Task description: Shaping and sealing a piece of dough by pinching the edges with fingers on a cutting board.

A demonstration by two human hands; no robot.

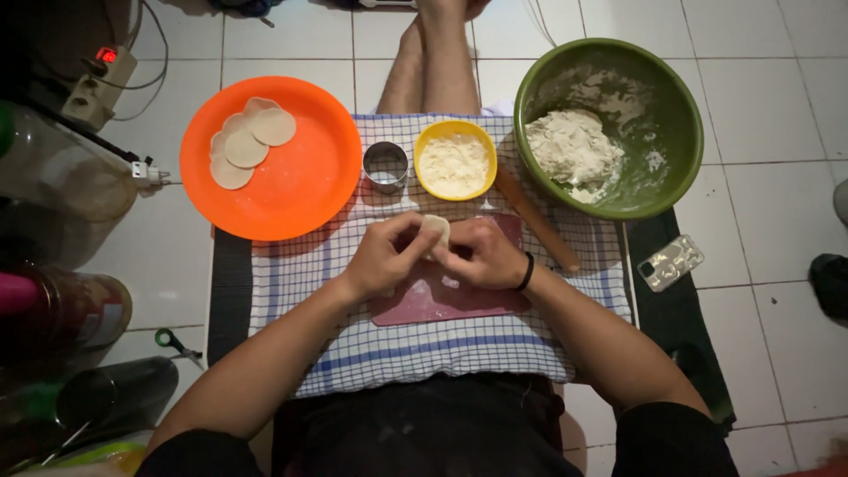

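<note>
Floor: glossy white square ceramic tiles with thin dark grout | Light: dim, left side in deep shadow | Furniture: none visible | Walls, windows: out of view

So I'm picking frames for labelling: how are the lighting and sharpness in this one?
Head view: the middle is evenly lit and sharp, with the left hand and right hand pinching the dough piece clearly; the left edge falls into deep shadow, so the jars there are murky; the green bowl shows no harsh glare.
</note>
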